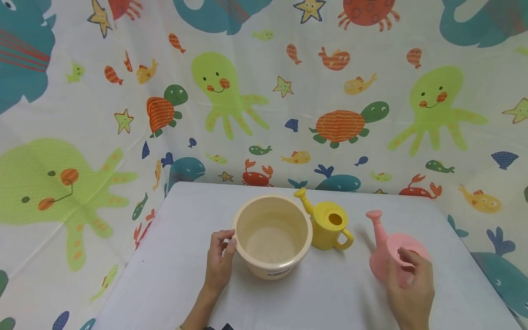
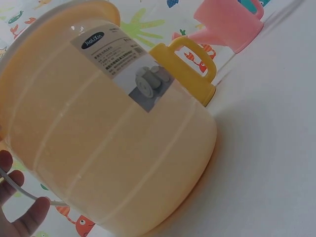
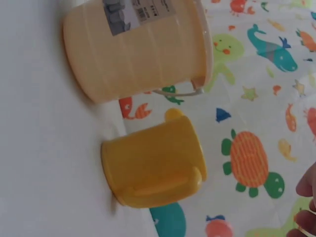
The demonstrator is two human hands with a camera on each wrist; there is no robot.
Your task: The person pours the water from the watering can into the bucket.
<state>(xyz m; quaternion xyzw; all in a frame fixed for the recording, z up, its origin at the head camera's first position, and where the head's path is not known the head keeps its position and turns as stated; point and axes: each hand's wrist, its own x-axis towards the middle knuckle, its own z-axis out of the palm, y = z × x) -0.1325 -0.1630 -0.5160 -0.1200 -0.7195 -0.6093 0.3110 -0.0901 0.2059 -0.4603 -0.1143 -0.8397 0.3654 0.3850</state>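
Note:
On the white table a cream bucket (image 1: 251, 270) stands upright with a label on its side. My left hand (image 1: 220, 259) is at the bucket's left rim, and in the left wrist view its fingers and thumb pinch the thin bucket handle (image 2: 19, 190). Over at the right, a pink watering can (image 1: 377, 263) stands upright with its spout pointing up. My right hand (image 1: 412, 288) overlaps this can in the head view, thumb and fingers spread apart around nothing visible. In the right wrist view only its fingertips (image 3: 307, 222) show at the edge.
A yellow watering can (image 1: 323, 233) stands close to the bucket's right side, its handle turned to the right. Behind the table (image 1: 181, 220) and along its sides hangs a curtain (image 1: 247, 151) printed with sea animals.

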